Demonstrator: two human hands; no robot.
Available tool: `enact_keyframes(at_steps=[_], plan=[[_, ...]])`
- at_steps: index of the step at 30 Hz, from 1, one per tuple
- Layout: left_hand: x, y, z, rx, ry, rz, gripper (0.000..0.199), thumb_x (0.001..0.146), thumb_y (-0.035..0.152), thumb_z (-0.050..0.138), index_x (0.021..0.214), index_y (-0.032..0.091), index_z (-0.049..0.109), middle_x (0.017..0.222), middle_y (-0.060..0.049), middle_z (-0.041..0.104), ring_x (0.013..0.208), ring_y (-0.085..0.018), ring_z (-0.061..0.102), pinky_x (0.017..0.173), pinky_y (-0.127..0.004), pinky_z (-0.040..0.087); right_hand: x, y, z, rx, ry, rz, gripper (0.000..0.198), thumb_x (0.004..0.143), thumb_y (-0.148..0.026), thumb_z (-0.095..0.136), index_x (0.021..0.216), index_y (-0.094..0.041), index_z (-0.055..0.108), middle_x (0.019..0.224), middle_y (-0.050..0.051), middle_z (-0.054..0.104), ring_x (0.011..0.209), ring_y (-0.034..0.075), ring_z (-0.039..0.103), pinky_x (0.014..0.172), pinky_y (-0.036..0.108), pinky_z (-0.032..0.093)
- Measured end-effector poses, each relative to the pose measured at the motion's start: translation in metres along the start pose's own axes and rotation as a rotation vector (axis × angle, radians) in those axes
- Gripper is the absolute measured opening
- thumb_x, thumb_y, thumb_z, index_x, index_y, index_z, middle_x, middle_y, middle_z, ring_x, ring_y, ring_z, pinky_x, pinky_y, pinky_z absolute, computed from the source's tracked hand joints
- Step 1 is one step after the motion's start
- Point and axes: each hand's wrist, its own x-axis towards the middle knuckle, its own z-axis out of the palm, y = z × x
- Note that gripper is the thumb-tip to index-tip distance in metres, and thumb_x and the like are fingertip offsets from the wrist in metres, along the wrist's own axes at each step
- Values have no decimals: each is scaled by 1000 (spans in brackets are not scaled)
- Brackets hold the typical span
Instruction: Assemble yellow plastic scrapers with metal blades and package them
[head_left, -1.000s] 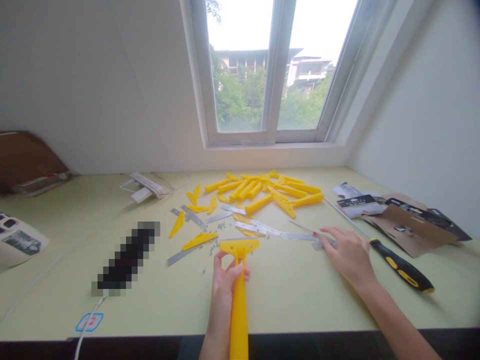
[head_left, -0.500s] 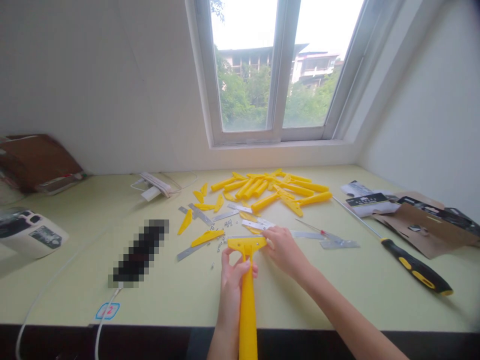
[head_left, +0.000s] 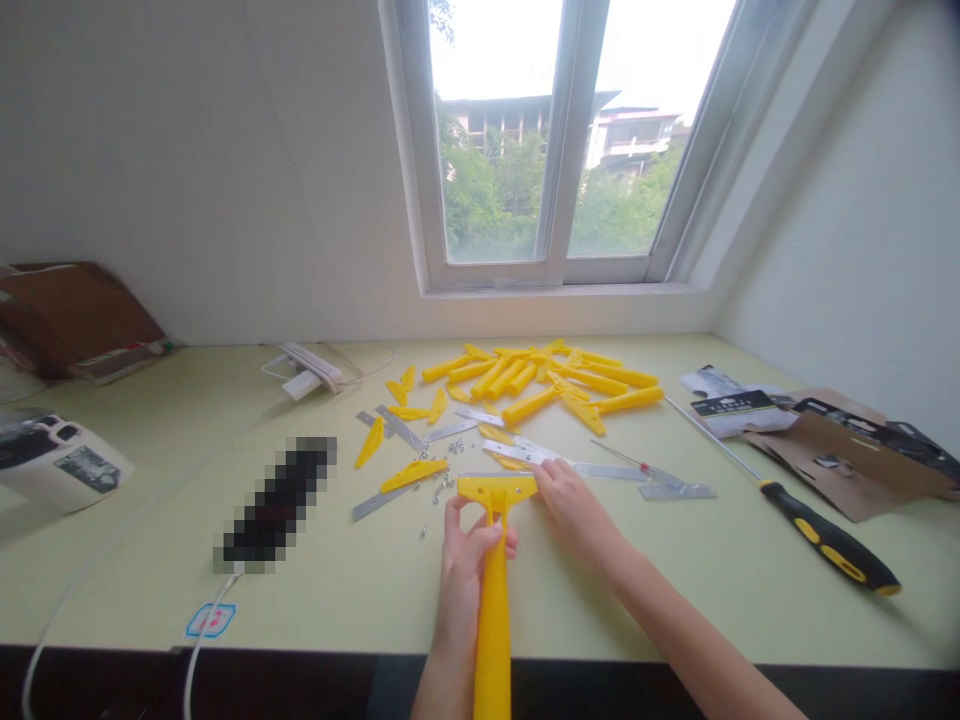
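A yellow scraper [head_left: 491,610] with a wide head and a thin metal blade strip [head_left: 491,475] along its top points away from me. My left hand [head_left: 469,560] is closed around its neck, thumb across the front. At the right end of the head, my right hand [head_left: 570,505] has its fingers curled against the edge; its fingertips are partly hidden. Just beyond lie flat metal blades [head_left: 517,452], yellow cover pieces [head_left: 412,474] and small loose screws [head_left: 442,487].
Yellow scraper handles [head_left: 525,375] are heaped below the window. To the right lie a long black-and-yellow screwdriver [head_left: 829,540], a thin red-marked tool [head_left: 622,456] and opened cardboard packaging [head_left: 810,450]. A blurred-out dark object [head_left: 281,505] with a white cable is on the left, near a white container [head_left: 64,460].
My right hand has shifted slightly right and down along the end of the scraper head. My left hand keeps the same hold, and the view has moved slightly.
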Motion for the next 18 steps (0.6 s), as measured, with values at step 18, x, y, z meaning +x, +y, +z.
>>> enact_keyframes(at_steps=[18], plan=[[-10, -21, 29, 45, -133, -15, 38, 64, 17, 59, 95, 23, 38, 64, 2, 62, 54, -12, 54, 56, -24, 39, -19, -14, -53, 638, 150, 88, 15, 85, -28, 49, 81, -18, 61, 80, 3, 63, 76, 16, 59, 70, 27, 47]])
